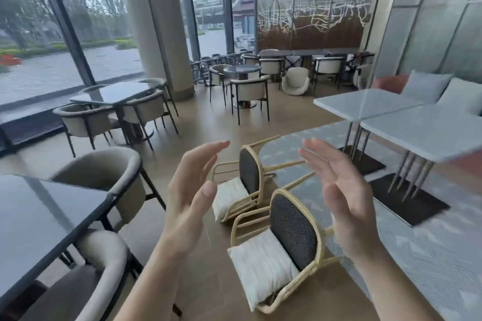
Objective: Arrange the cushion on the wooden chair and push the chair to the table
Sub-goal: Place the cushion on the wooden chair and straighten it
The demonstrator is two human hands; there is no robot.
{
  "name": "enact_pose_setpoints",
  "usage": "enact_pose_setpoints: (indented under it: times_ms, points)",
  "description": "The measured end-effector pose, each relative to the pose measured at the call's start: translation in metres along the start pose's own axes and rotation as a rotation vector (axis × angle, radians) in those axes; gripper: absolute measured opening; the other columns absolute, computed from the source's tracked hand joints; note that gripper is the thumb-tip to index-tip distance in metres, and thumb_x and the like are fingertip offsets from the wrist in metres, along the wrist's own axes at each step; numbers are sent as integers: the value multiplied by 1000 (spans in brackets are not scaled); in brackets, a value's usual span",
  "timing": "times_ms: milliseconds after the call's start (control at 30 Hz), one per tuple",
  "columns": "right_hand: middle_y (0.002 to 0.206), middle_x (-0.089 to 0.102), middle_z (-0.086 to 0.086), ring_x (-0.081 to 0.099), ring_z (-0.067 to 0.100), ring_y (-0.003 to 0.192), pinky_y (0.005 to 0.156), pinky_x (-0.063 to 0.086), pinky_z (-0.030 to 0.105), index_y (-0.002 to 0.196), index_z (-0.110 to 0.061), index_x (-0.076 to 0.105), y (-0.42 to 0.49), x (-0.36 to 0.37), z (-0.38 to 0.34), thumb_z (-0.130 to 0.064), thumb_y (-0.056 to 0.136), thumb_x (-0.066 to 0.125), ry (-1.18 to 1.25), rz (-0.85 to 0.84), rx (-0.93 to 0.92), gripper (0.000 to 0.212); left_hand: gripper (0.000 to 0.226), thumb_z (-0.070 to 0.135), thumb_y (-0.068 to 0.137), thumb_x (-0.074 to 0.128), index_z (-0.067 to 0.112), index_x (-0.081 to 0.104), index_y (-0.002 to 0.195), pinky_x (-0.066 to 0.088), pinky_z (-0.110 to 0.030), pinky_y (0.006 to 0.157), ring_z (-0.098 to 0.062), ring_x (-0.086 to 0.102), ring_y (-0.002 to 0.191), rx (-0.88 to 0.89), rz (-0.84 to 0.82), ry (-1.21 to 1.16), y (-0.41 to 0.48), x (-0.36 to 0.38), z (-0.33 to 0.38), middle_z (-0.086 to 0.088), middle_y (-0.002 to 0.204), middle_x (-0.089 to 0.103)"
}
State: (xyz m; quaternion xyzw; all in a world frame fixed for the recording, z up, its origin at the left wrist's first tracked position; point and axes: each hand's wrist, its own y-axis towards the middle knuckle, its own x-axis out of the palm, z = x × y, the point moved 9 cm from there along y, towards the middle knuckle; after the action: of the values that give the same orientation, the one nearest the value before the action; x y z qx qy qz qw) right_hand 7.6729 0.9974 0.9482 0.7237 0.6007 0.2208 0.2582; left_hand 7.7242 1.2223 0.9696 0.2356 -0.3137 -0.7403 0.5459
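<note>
Two light wooden chairs lie tipped over on the floor, legs pointing right toward the white tables. The near chair (292, 232) has a dark seat pad and a white cushion (260, 266) leaning against it. The far chair (249, 172) has its own white cushion (228, 199). My left hand (190, 190) and my right hand (344, 190) are raised in front of me, palms facing each other, fingers spread, holding nothing. Both hands hover above the chairs without touching them. A white square table (430, 133) stands to the right of the chairs.
A second white table (365, 104) stands behind the first, on a patterned grey rug (430, 255). A dark table (39, 219) with beige armchairs (112, 174) is close at my left. More tables and chairs fill the back, near a column (156, 21) and glass walls.
</note>
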Motion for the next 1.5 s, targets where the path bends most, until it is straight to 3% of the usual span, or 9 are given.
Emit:
enact_pose_setpoints:
  times_ms: [467, 633, 933, 1167, 1300, 1400, 1500]
  points:
    - [150, 59, 1, 55, 24, 142, 118, 42, 34, 147, -7, 49, 148, -15, 149, -76, 87, 59, -112, 252, 11, 92, 49, 66, 96, 64, 38, 65, 137, 39, -51, 121, -34, 53, 145, -19, -219, -199, 179, 6, -207, -2, 143, 66]
    - [150, 59, 0, 55, 24, 141, 117, 42, 31, 148, -8, 48, 185, -30, 182, -75, 89, 59, -188, 356, 25, 90, 53, 66, 97, 63, 33, 62, 139, 35, -60, 124, -37, 50, 148, -46, -299, -283, 227, 16, -279, -8, 147, 63]
    - [152, 56, 9, 56, 25, 140, 118, 43, 38, 151, -5, 42, 222, -45, 295, -75, 89, 58, -389, 599, 108, 94, 51, 64, 98, 64, 35, 61, 140, 33, -58, 125, -40, 48, 149, -139, -463, -512, 291, 41, -464, -6, 148, 62]
    - [148, 59, 8, 59, 25, 137, 116, 45, 40, 148, -9, 45, 181, -76, 412, -71, 92, 58, -442, 783, 291, 85, 50, 65, 99, 61, 37, 61, 140, 37, -52, 122, -36, 50, 148, -337, -647, -537, 244, 91, -598, -4, 149, 63]
    - [145, 61, 10, 62, 24, 133, 117, 45, 47, 147, -6, 46, 100, -104, 502, -54, 95, 57, -425, 913, 444, 72, 50, 61, 101, 61, 33, 60, 142, 38, -52, 122, -38, 51, 146, -433, -708, -530, 172, 114, -678, -14, 148, 60]
    - [145, 62, 6, 62, 23, 134, 115, 46, 40, 147, -12, 48, 34, -112, 577, -74, 89, 60, -408, 959, 511, 85, 50, 63, 101, 60, 35, 60, 143, 34, -62, 123, -43, 49, 147, -491, -771, -510, 97, 123, -743, -22, 149, 56]
    - [146, 60, 9, 62, 23, 134, 114, 47, 36, 147, -9, 47, -43, -109, 668, -76, 87, 60, -380, 986, 573, 91, 50, 65, 100, 61, 39, 60, 142, 35, -60, 124, -40, 49, 148, -550, -833, -466, 13, 123, -810, -22, 149, 56]
